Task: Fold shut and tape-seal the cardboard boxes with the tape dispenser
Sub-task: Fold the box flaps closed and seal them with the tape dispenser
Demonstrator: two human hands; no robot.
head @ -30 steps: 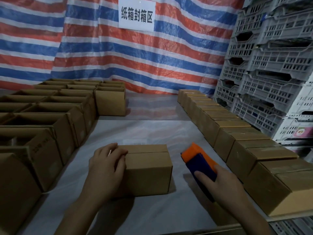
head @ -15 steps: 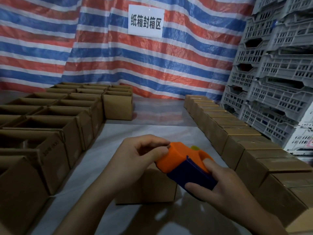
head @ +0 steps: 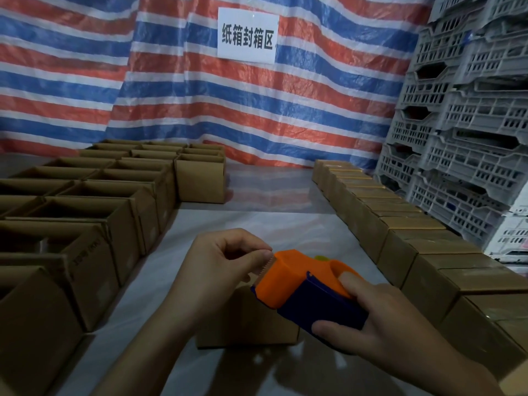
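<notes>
Open cartons (head: 85,224) stand on the left. My left hand (head: 225,270) hovers above the folded box (head: 245,318), thumb and forefinger pinched at the toothed edge of the tape dispenser (head: 308,287), other fingers curled. I can't tell if the tape end is between them. The box sits on the tabletop (head: 257,221), directly under both hands. I'd draw out a short tab, keep it taut and centre it on the flap seam. My right hand (head: 380,330) grips the dispenser from the near right, fingers wrapped round its blue body. Sealed boxes (head: 414,252) line the right.
</notes>
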